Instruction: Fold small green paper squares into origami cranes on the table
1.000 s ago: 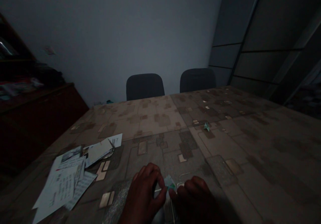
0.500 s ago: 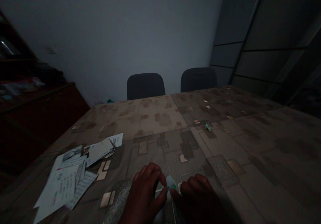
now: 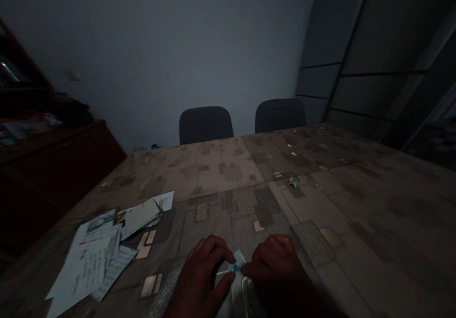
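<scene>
A small piece of pale green paper [image 3: 238,257] lies at the near side of the table, between my hands. My left hand [image 3: 204,273] pinches its left side between thumb and finger. My right hand [image 3: 276,263], fingers curled in, presses a fingertip or thumb on the paper's right edge. The paper looks partly folded, and the fingers cover much of it. Farther off, right of centre, stands a small green folded paper figure [image 3: 292,181], apart from both hands.
Loose printed sheets [image 3: 85,261] and a stack of cards [image 3: 140,217] lie at the left on the patterned tablecloth [image 3: 221,204]. Two dark chairs [image 3: 205,124] stand behind the far edge. A wooden cabinet [image 3: 64,151] is at the left.
My right hand has shifted slightly up and left, closer to my left hand. The paper between them has turned a little. The view has tilted slightly.
</scene>
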The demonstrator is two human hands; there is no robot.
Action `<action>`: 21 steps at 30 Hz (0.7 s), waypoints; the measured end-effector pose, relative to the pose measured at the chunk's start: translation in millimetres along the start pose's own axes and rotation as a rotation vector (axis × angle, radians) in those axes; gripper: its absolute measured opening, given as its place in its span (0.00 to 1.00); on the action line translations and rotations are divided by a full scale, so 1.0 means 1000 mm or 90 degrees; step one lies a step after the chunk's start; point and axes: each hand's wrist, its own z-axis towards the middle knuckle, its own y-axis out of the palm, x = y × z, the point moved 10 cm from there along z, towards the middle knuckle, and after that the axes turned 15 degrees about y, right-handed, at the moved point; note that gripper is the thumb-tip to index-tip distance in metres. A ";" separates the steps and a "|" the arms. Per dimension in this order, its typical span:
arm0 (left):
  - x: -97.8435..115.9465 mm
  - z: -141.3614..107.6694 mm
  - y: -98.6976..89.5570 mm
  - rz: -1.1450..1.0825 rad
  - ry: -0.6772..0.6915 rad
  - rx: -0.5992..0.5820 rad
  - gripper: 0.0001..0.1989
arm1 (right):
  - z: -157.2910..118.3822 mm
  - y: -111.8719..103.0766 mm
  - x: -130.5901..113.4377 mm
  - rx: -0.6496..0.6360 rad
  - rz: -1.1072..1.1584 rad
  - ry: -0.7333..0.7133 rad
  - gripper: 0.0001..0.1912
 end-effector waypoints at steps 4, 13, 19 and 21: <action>-0.001 -0.001 -0.001 0.001 0.006 0.021 0.07 | -0.005 0.004 -0.006 0.004 -0.031 -0.056 0.09; -0.003 -0.002 -0.002 -0.039 0.031 0.049 0.05 | 0.002 0.012 0.026 -0.031 0.128 0.046 0.07; -0.003 0.000 -0.010 -0.182 0.000 0.123 0.05 | -0.001 0.021 0.045 -0.189 0.264 0.219 0.13; -0.001 0.002 -0.011 -0.220 -0.016 0.124 0.05 | -0.002 0.025 0.046 -0.217 0.309 0.274 0.18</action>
